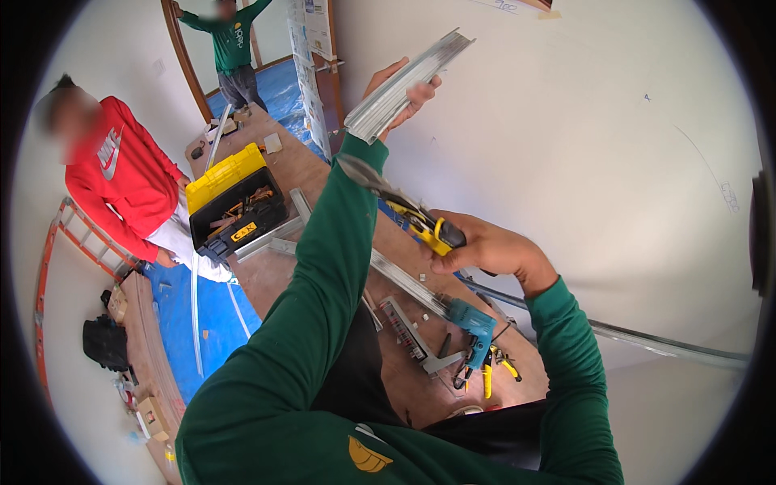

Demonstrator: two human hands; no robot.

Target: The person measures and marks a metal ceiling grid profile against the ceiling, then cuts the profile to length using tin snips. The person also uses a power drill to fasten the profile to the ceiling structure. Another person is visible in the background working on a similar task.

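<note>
My left hand (418, 97) is raised at arm's length in front of the white wall. Its fingers are wrapped around a short length of folded silver metal channel (416, 79), which slants up to the right. Lower and closer to me, my right hand (497, 249) grips tin snips (420, 222) with yellow and black handles. The snips' blades (361, 172) point up to the left, overlapping my left sleeve in the view and apart from the channel. Part of the handles is hidden by my right fingers.
On the brown work table (396, 242) lie a teal drill (473, 322), a caulking gun (412, 335), yellow-handled pliers (488, 378) and metal profiles. A yellow-lidded toolbox (275, 212) stands open there. One person in red (133, 162) stands left; another in green (233, 44) is at the doorway.
</note>
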